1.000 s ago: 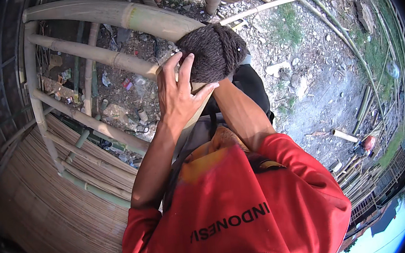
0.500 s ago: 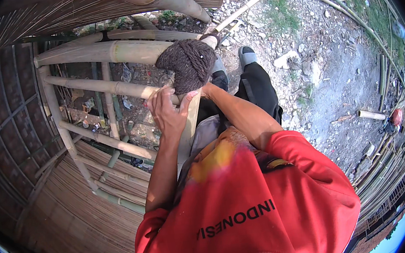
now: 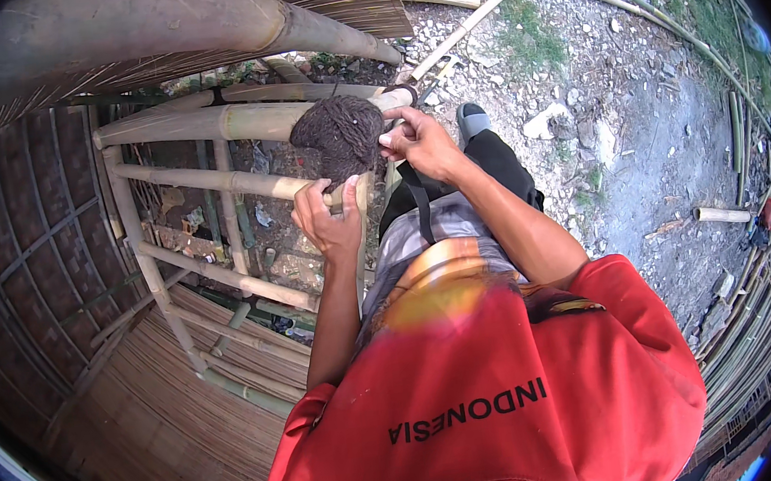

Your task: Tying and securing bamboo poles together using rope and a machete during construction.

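Observation:
Dark brown fibre rope (image 3: 337, 138) is wound in a thick wrap over a joint of the bamboo frame (image 3: 162, 130). My left hand (image 3: 327, 220) grips a bamboo rail (image 3: 243, 182) just under the wrap, its thumb and fingers on either side of the joint. At the wrap's right edge, my right hand (image 3: 427, 147) pinches the rope between thumb and fingers; the exact strand is too small to make out. Below that hand a black strap (image 3: 419, 204) hangs against my clothes.
A thick bamboo pole (image 3: 194, 26) slants across the upper left. Split-bamboo slats (image 3: 159, 405) lie at the lower left, beside a woven wall panel (image 3: 37, 230). Loose poles (image 3: 476, 24) and a short bamboo piece (image 3: 723, 214) rest on the stony ground.
My right hand has come up from behind the post to the wrap's right side, fingers now pinched there. My left hand stays at the joint. The view has shifted slightly.

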### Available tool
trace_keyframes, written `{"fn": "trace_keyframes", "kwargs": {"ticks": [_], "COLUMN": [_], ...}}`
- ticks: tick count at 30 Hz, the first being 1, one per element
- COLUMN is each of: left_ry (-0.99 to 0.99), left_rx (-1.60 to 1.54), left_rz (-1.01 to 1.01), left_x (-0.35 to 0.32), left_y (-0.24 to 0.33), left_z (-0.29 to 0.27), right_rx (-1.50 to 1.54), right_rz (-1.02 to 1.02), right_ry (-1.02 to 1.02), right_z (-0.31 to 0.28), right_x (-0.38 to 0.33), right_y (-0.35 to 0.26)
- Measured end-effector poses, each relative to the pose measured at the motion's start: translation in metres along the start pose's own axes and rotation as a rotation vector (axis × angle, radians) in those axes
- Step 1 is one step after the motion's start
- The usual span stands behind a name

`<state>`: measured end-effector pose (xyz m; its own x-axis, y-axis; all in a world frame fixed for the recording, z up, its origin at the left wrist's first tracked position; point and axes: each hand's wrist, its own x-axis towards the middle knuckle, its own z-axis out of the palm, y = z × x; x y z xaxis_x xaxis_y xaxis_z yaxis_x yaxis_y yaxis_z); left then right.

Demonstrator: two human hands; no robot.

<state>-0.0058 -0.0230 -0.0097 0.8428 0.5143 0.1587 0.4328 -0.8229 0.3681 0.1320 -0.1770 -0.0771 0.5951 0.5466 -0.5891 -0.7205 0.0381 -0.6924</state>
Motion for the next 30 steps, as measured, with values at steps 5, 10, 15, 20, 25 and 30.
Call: {"fn": "trace_keyframes", "kwargs": {"ticks": [5, 10, 15, 20, 25, 30], "left_ry": [0.178, 0.124, -0.092, -0.58, -0.575, -0.594], "left_rx": [0.081, -0.001, 0.106, -0.049, -0.166, -0.2], "left_rz": [0.219, 0.176, 0.2, -0.365, -0.437, -0.384], "left_x": [-0.005, -0.002, -0.007, 0.002, -0.006, -0.014], "left_y": [-0.002, -0.004, 0.024, 0.101, 0.139, 0.123], "left_z": [0.015, 0.015, -0.004, -0.028, -0.033, -0.043], "right_rx": [-0.275, -0.318, -0.277, -0.312, -0.31, -0.215], "right_rz": [-0.091, -0.1, -0.118, -0.155, -0.154, -0.127], "right_ry": [-0.043, -0.127, -0.169, -0.211, -0.214, -0.217], "right_z": [0.004, -0.002, -0.006, -0.01, -0.012, -0.017], "right_x": [0.0, 0.006, 0.013, 0.011, 0.019, 0.024], "right_y": [-0.024, -0.028, -0.02, -0.027, -0.019, -0.015]}}
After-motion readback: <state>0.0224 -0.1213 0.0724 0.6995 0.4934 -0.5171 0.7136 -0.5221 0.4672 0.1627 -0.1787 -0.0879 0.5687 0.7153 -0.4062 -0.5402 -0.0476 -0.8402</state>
